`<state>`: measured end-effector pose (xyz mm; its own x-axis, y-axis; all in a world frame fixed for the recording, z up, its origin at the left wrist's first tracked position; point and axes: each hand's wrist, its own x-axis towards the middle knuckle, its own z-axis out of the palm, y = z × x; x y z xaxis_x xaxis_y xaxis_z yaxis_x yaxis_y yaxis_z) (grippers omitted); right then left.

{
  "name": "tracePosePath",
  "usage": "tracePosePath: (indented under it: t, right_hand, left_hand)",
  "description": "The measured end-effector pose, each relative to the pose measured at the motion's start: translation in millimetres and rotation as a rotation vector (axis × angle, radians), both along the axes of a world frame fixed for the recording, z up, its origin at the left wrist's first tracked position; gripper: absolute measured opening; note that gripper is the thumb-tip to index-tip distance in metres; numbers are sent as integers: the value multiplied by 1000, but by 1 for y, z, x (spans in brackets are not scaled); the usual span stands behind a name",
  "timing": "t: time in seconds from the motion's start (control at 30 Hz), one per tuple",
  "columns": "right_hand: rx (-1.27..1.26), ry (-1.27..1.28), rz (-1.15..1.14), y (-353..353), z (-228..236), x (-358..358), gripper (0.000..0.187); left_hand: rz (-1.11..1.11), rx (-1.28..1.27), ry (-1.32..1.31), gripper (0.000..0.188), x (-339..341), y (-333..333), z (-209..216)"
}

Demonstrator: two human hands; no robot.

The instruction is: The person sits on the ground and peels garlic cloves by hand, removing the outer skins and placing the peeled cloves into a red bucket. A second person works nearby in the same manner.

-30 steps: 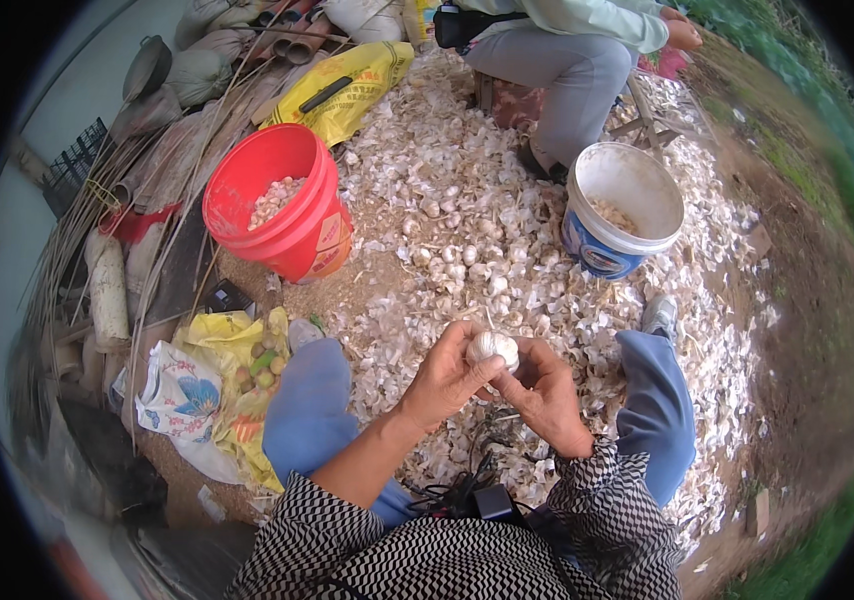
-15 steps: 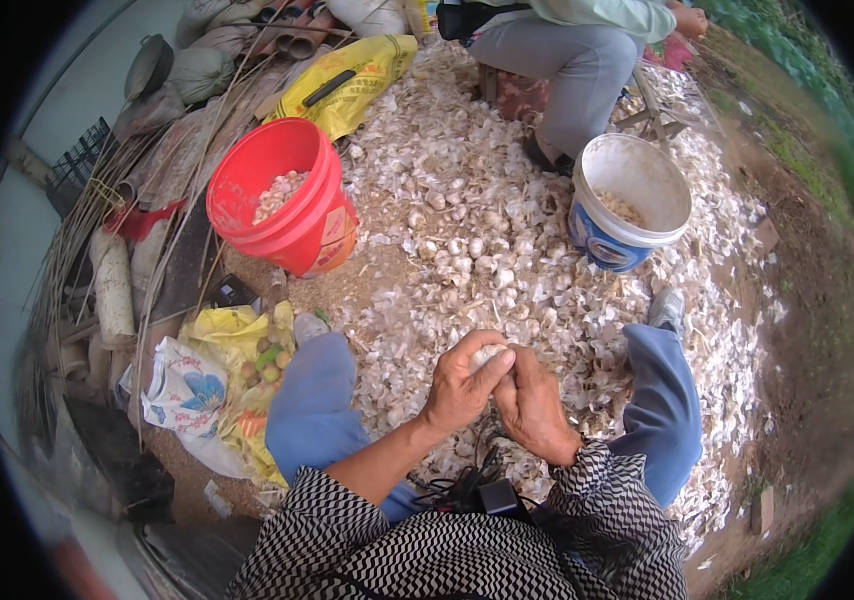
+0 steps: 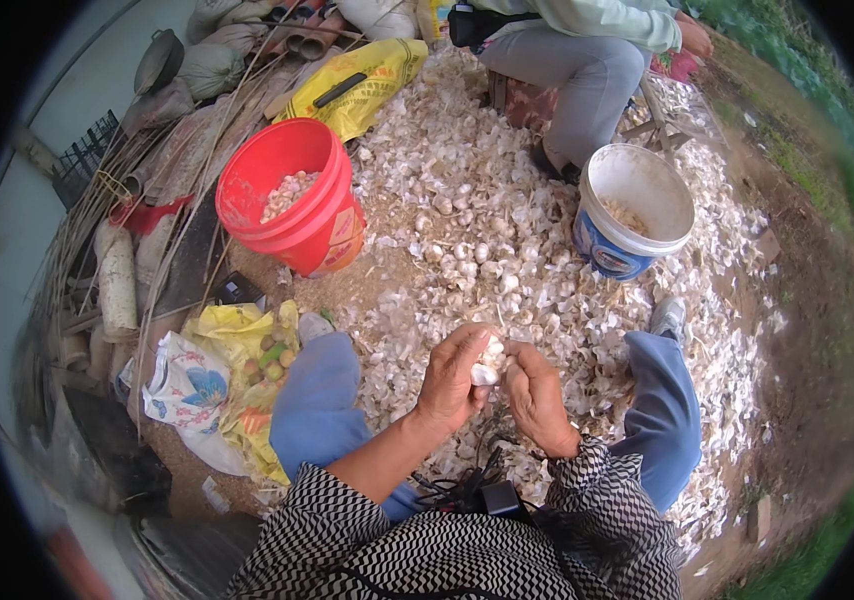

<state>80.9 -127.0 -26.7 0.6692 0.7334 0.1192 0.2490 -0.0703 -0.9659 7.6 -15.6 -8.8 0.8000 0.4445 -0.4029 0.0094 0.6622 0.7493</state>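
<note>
Holding left hand (image 3: 447, 382): fingers pinching the garlic bulb (image 3: 488, 362) between both hands, above loose skins (image 3: 592, 372).
Right hand (image 3: 539, 396): fingers curled beside it; cannot tell whether they pinch.
Garlic bulb: likely light, firm, papery-slick; grip its sides.

Left hand (image 3: 450, 380) hides a chunk of the garlic (image 3: 488, 372), tbh, and some fingers of the right hand (image 3: 539, 398) curl out of sight. Other person (image 3: 572, 90) gets cut off by the top edge, greenery (image 3: 842, 115) far right is blurry, bits (image 3: 626, 216) in the white bucket (image 3: 647, 185) too tiny to tell.
</note>
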Motion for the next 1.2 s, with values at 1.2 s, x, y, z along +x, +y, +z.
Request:
tracePosePath:
  t: [1.2]
  right_hand:
    - [-248,72,81,-7,21,14,24]
  left_hand:
    - [-386,9,146,24,1,15,-7]
